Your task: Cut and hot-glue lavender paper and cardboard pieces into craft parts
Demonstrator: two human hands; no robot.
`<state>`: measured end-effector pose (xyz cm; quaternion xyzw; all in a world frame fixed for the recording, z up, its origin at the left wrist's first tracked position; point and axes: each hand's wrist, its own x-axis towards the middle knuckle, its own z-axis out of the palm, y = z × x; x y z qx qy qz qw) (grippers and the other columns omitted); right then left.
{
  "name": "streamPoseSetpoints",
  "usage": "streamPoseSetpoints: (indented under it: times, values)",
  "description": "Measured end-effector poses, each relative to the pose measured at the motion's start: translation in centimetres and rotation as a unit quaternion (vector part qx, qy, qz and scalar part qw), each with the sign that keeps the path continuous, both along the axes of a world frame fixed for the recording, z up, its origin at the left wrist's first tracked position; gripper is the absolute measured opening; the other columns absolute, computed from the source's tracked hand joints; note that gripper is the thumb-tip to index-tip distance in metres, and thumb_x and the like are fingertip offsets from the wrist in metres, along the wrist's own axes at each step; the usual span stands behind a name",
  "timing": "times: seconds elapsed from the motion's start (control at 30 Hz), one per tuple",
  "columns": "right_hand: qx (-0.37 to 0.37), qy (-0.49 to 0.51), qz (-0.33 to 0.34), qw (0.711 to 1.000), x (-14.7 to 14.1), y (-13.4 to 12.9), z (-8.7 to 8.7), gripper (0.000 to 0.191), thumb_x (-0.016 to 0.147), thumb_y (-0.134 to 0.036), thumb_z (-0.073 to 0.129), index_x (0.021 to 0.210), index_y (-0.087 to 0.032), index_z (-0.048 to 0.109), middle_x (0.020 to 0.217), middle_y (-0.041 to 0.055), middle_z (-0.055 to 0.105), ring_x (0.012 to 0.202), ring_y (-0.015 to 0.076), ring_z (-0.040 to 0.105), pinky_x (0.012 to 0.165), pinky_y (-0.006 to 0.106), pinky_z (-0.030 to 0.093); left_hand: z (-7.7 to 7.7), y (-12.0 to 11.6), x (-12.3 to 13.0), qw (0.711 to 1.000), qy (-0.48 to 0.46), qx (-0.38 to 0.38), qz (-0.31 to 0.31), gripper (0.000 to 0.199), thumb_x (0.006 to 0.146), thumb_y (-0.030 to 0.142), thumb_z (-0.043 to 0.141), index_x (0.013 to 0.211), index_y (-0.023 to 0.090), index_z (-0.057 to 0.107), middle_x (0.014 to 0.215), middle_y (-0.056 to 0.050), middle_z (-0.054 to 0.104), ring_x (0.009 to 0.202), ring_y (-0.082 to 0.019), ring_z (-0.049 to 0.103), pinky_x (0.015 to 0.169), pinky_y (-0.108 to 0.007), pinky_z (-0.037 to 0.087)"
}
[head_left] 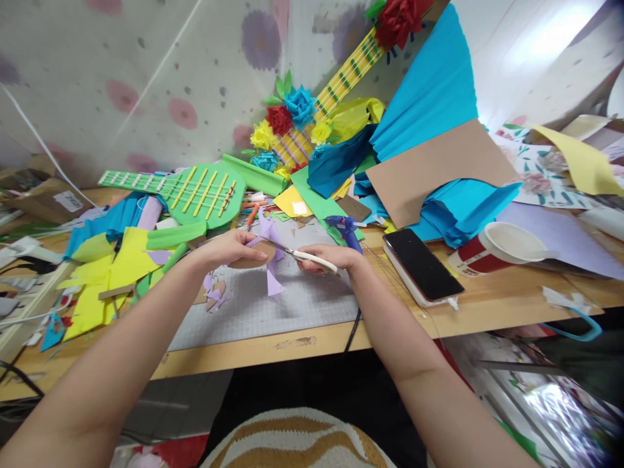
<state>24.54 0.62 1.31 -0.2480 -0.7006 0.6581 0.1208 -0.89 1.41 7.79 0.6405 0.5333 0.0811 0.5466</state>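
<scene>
My left hand (238, 248) pinches a rounded piece of brown cardboard (253, 256) above the grey cutting mat (292, 318). My right hand (327, 256) is closed round the white handles of a pair of scissors (319, 260), whose blades point left toward the cardboard. A strip of purple paper (271, 229) hangs by the blades; whether it is joined to the cardboard I cannot tell. Purple and brown scraps (217, 296) lie on the mat below my left hand. Just beyond my right hand stands a blue glue gun (345, 229).
A green paper guitar (205, 195) lies at the back left, near yellow paper (129, 260). Behind, a flower-covered guitar (297, 146) leans on the wall. To the right are a phone (423, 263), a paper cup (497, 250), blue crepe paper (433, 97) and a cardboard sheet (439, 166).
</scene>
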Motion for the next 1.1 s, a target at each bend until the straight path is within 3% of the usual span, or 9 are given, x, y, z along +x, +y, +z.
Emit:
streamPoseSetpoints:
  times: [0.3, 0.57, 1.1]
  values:
    - [-0.028, -0.007, -0.003, 1.0, -0.1, 0.0, 0.0, 0.047, 0.072, -0.061, 0.056, 0.076, -0.017, 0.04, 0.056, -0.0086, 0.035, 0.045, 0.0031, 0.035, 0.04, 0.017, 0.028, 0.0, 0.0, 0.1, 0.999, -0.015, -0.028, 0.013, 0.032, 0.055, 0.039, 0.077, 0.075, 0.015, 0.068, 0.068, -0.002, 0.065, 0.056, -0.011, 0.055, 0.047, -0.019, 0.034]
    - [0.04, -0.016, -0.001, 0.999, -0.6, -0.2, -0.3, 0.044, 0.077, -0.059, 0.052, 0.077, -0.017, 0.04, 0.059, -0.0073, 0.037, 0.048, 0.0039, 0.036, 0.042, 0.018, 0.029, -0.2, -0.2, 0.8, 0.999, -0.024, -0.021, -0.01, 0.033, 0.055, 0.04, 0.076, 0.074, 0.015, 0.068, 0.065, -0.001, 0.064, 0.056, -0.012, 0.055, 0.049, -0.021, 0.036]
    - [0.026, -0.031, -0.043, 0.998, -0.6, -0.1, 0.4, 0.048, 0.07, -0.061, 0.059, 0.074, -0.017, 0.039, 0.056, -0.0085, 0.035, 0.044, 0.0028, 0.032, 0.04, 0.017, 0.026, -0.1, 0.2, 1.1, 0.999, -0.01, -0.035, 0.035, 0.025, 0.051, 0.035, 0.078, 0.063, 0.016, 0.068, 0.06, -0.001, 0.063, 0.054, -0.011, 0.053, 0.048, -0.022, 0.035]
